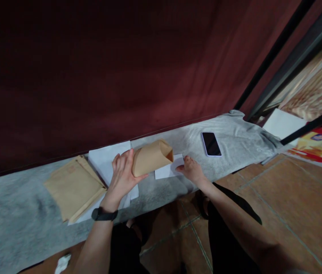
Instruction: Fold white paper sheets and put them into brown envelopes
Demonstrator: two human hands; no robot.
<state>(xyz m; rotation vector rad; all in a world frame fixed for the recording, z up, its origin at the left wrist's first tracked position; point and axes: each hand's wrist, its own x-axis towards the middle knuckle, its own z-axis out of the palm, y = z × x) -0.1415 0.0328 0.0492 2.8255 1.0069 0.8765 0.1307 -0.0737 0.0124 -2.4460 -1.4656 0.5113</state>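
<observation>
- Our left hand [122,176], a dark band at its wrist, grips a brown envelope [152,156] by its closed end, fingers wrapped over the top and thumb beneath; the envelope is lifted off the surface with its mouth bulged open and turned toward our right side, apparently so that something can go in.
- Our right hand [191,170] lies just right of the brown envelope's mouth, fingers flat and fairly close together on a folded white sheet [168,170], pinning rather than gripping it; whether the thumb has caught an edge we cannot tell.
- The folded white sheet lies just below and right of the brown envelope's mouth, lined up with the opening, on the grey cloth [155,192].
- Behind the brown envelope and to its left sits a stack of white paper [106,161], within easy reach of the holding hand.
- Further left of the brown envelope lies a pile of brown envelopes [73,187], flat and squared, resting partly on more white sheets.
- Well to the right of the brown envelope, a dark phone [211,144] lies screen up on the cloth, away from the papers.
- Beyond the brown envelope hangs a dark red curtain [106,76]; below it, on our side, the tiled floor [277,198] shows.
</observation>
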